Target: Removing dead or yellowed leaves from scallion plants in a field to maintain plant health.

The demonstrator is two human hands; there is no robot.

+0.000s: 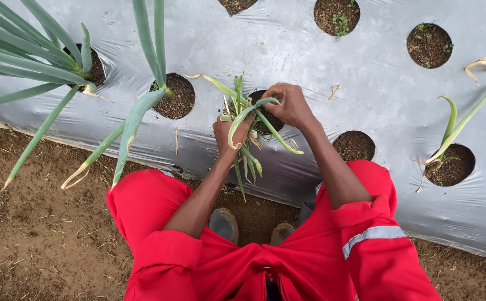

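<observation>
My left hand [229,134] is closed around a bunch of green onion seedlings [244,114], their leaves sticking out above and below the fist. My right hand [290,105] pinches one long green leaf of the bunch over a round hole of dark soil [265,118] in the silver plastic mulch sheet [287,50]. Both hands are over that hole at the middle of the view. My red sleeves and trousers fill the lower part.
Tall onion plants [42,61] grow from holes at the left, another [159,83] beside my left hand. A small plant [449,139] stands in a hole at the right. Several open soil holes [354,145] dot the sheet. Bare brown earth [37,223] lies along the sheet's near edge.
</observation>
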